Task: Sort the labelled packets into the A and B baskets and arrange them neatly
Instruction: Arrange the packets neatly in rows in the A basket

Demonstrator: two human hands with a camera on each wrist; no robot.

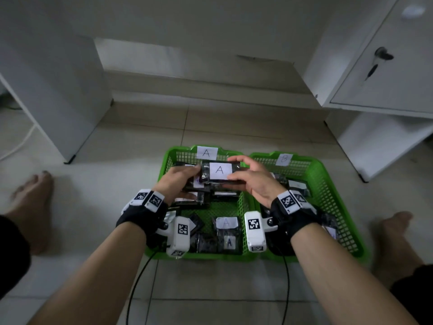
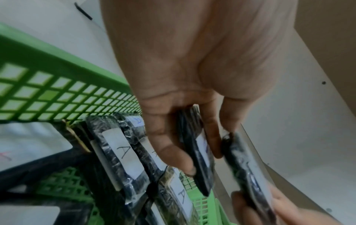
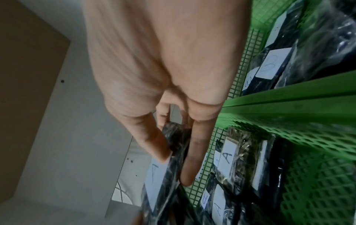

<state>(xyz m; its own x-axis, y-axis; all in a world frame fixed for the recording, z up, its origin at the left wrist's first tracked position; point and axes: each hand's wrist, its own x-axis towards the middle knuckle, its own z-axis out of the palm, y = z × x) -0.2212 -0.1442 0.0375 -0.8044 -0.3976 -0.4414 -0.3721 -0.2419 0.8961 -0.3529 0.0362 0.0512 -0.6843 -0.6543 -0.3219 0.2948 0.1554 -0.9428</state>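
Observation:
Two green mesh baskets stand side by side on the floor, basket A [image 1: 169, 160] on the left and basket B [image 1: 329, 181] on the right. Both hands hold a small stack of black packets above the far half of basket A; the top packet [image 1: 219, 170] shows a white A label. My left hand [image 1: 196, 181] grips the stack's left end, with packets [image 2: 200, 153] between its fingers. My right hand [image 1: 234, 168] pinches the right end of the A packet [image 3: 154, 175] between thumb and fingers. More A packets [image 1: 228, 234] lie in basket A; B packets [image 1: 297, 186] lie in basket B.
A white cabinet [image 1: 379, 78] with a keyed door stands at the right, and a white furniture panel [image 1: 58, 90] at the left. My bare feet [image 1: 35, 193] [image 1: 396, 233] rest on the tiled floor either side of the baskets. Black cables [image 1: 138, 277] trail from the wrist cameras.

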